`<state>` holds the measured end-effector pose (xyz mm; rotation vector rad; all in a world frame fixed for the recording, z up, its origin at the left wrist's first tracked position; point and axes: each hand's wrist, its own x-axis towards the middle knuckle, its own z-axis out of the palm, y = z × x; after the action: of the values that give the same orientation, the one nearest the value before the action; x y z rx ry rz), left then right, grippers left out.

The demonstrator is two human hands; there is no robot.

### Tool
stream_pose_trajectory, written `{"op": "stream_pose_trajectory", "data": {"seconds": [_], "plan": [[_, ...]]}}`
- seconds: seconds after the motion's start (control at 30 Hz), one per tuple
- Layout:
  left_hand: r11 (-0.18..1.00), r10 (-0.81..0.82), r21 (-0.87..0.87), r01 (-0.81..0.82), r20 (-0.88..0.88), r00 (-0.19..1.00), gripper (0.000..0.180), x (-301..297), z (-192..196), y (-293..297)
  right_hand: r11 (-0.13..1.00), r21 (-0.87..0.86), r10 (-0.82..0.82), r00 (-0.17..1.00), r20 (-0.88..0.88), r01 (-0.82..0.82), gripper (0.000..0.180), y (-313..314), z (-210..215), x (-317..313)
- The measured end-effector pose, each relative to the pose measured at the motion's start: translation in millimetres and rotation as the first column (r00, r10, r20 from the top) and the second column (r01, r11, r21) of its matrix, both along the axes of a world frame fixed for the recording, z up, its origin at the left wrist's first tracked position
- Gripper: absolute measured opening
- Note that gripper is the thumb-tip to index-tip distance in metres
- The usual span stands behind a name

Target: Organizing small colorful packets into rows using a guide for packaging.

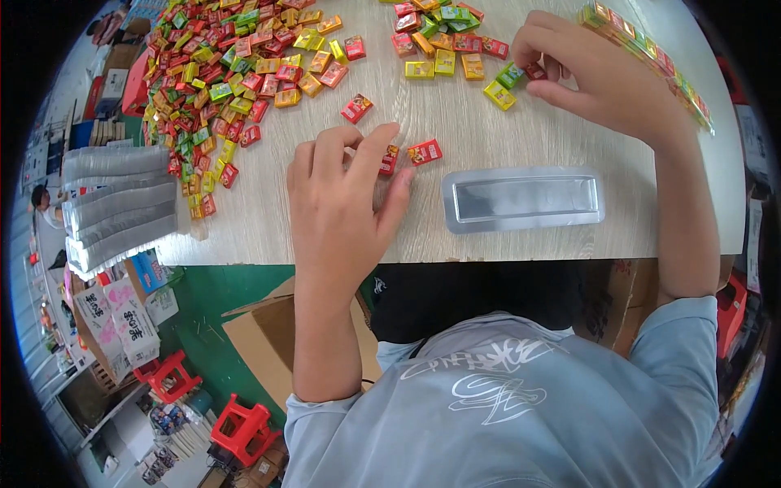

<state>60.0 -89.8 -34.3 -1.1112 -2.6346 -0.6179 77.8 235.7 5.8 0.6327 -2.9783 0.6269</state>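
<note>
My left hand [340,183] rests over the table with its fingers apart. A small red box [388,162] lies between its thumb and forefinger, partly covered; no firm grip on it shows. Beside it lies another red box [425,152], and a third red box [356,108] is farther off. At the far right my right hand [590,77] is curled, thumb and fingers closed around a small red box [534,71]. Touching or close to that box are a green box [510,75] and a yellow box [499,95]. A clear plastic tray [529,227] lies between my forearms.
A big heap of small coloured boxes [236,73] covers the far left. Another group of boxes [443,41] lies at the far middle. A filled long pack [647,57] lies beyond my right wrist. Stacked clear trays [122,203] stand at the table's left edge. Red stools [244,429] are below.
</note>
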Motion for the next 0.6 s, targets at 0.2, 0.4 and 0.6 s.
{"op": "stream_pose_trajectory", "data": {"seconds": [0.2, 0.4, 0.6], "plan": [[1.000, -0.004, 0.004, 0.004, 0.003, 1.000, 0.040, -0.8, -0.4, 0.3, 0.997, -0.031, -0.068, 0.977, 0.203, 0.076, 0.021, 4.3, 4.1, 7.7], [1.000, -0.008, 0.004, 0.008, -0.006, 1.000, 0.041, -2.2, -1.3, -0.5, 0.998, 0.013, -0.067, 0.964, 0.258, 0.066, 0.018, -2.3, 0.4, -1.9], [1.000, -0.011, 0.004, 0.011, -0.014, 1.000, 0.041, -3.0, -1.8, 0.5, 0.986, 0.001, -0.165, 0.986, -0.001, 0.165, 0.023, -21.5, -1.8, -1.5]]}}
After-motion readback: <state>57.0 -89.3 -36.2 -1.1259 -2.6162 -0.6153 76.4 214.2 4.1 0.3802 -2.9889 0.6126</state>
